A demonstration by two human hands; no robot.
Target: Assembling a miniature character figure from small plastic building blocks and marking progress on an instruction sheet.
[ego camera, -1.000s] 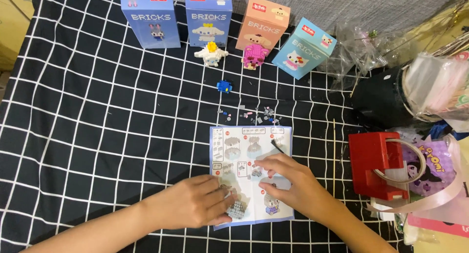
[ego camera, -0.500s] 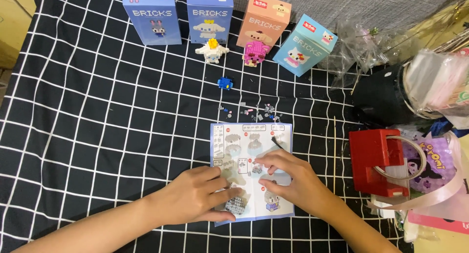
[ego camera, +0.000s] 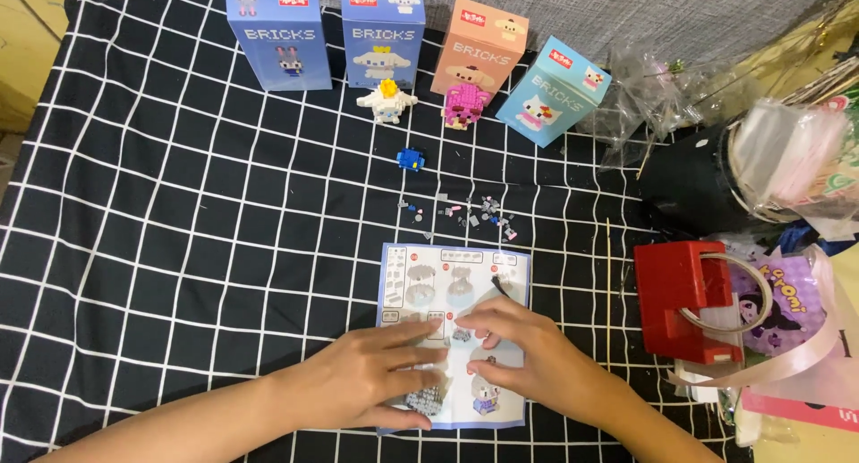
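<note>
Left hand (ego camera: 376, 382) of ours lies flat on the instruction sheet (ego camera: 455, 284), fingers loose over a small grey brick build (ego camera: 428, 399). Right hand (ego camera: 523, 351) pinches tiny bricks on that sheet, mid-bench.

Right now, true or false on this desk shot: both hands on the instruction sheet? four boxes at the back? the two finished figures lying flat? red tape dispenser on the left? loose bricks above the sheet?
1. Both the left hand and right hand rest on the instruction sheet. True.
2. Four boxes stand at the back. True.
3. The white figure and pink figure lie flat. False: both stand upright.
4. The red tape dispenser sits left of the sheet. False: it is to the right.
5. Loose bricks lie above the sheet. True.
</note>
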